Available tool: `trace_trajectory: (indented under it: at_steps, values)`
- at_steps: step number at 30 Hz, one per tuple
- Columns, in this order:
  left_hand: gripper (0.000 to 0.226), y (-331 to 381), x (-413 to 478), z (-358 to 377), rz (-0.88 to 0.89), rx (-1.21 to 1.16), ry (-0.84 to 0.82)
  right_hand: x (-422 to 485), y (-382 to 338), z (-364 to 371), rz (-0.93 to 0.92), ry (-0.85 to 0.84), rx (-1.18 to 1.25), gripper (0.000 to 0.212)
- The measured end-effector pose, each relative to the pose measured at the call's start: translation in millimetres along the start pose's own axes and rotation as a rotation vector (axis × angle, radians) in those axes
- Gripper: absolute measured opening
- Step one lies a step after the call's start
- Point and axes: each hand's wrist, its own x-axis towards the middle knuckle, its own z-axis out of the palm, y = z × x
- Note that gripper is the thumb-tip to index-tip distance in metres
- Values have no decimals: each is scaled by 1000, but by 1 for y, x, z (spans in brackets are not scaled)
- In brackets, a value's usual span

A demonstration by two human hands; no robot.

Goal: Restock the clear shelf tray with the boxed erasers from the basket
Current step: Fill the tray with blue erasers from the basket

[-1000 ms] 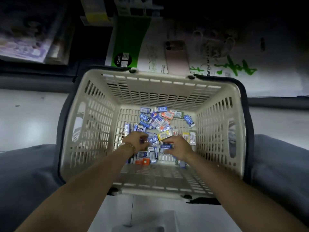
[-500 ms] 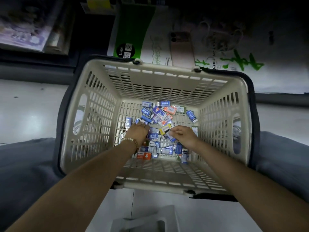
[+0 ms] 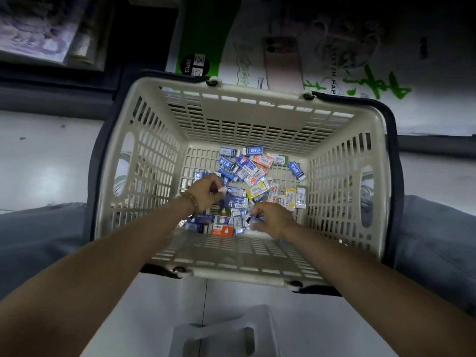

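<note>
A cream slotted basket [image 3: 239, 256] with dark handles sits on the pale floor [image 3: 38, 161], and both hands are down inside it. Spread over the basket's bottom is a loose heap of boxed erasers [image 3: 247, 176], mostly blue and white, with a few orange and yellow ones toward the basket's right wall. The left hand [image 3: 204, 195], a beaded bracelet [image 3: 189, 199] at its wrist, is curled over the heap's left part with its fingers closed on a small eraser whose white end pokes out. The right hand [image 3: 270, 219] lies at the near edge of the heap, fingers pinched around a small blue-and-white eraser box. An orange eraser box [image 3: 222, 230] with a rabbit drawing lies between the two wrists, against the basket's near wall. Just nearer than the basket, at the bottom edge of view, a clear tray [image 3: 219, 336] rests on the floor.
</note>
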Motion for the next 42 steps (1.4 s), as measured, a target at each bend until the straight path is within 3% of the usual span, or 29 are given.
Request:
trace_trajectory:
  at_steps: [4,6,8,10,13,16,21,23,26,31,34,37,40,42]
  values:
    - [21,11,-8,-20,-77,-282,60,5,-9,8,46,32,-45,44]
    - [18,18,-12,-24,-155,-485,41,7,-11,3,75,30,26,42]
    - [18,23,-16,-26,-241,-712,74,6,-15,-8,80,56,206,18]
    - [14,28,-18,-31,-293,-922,84,3,-27,-25,115,140,491,29]
    - [9,38,-21,-41,-311,-1093,87,-3,-55,-55,143,151,834,9]
    - [10,51,-24,-47,-269,-1054,86,-6,-86,-79,16,139,966,13]
    - [27,69,-33,-43,-224,-824,-27,-9,-122,-77,-81,136,877,11]
    - [35,69,-37,-43,-210,-826,-69,-10,-126,-72,-82,164,848,18]
    - [28,59,-45,-48,-163,-811,-82,-14,-128,-72,-66,114,834,35]
    - [32,48,-48,-55,-232,-979,-28,-19,-125,-77,-120,100,602,24]
    - [32,51,-49,-54,-235,-946,-104,-16,-128,-70,-144,13,565,26]
    - [43,52,-48,-50,-234,-889,-185,-12,-133,-62,-195,-16,548,13]
    - [47,52,-44,-45,-240,-838,-220,-5,-134,-59,-238,39,486,33]
    - [42,50,-42,-44,-253,-825,-191,-1,-129,-59,-268,25,440,34]
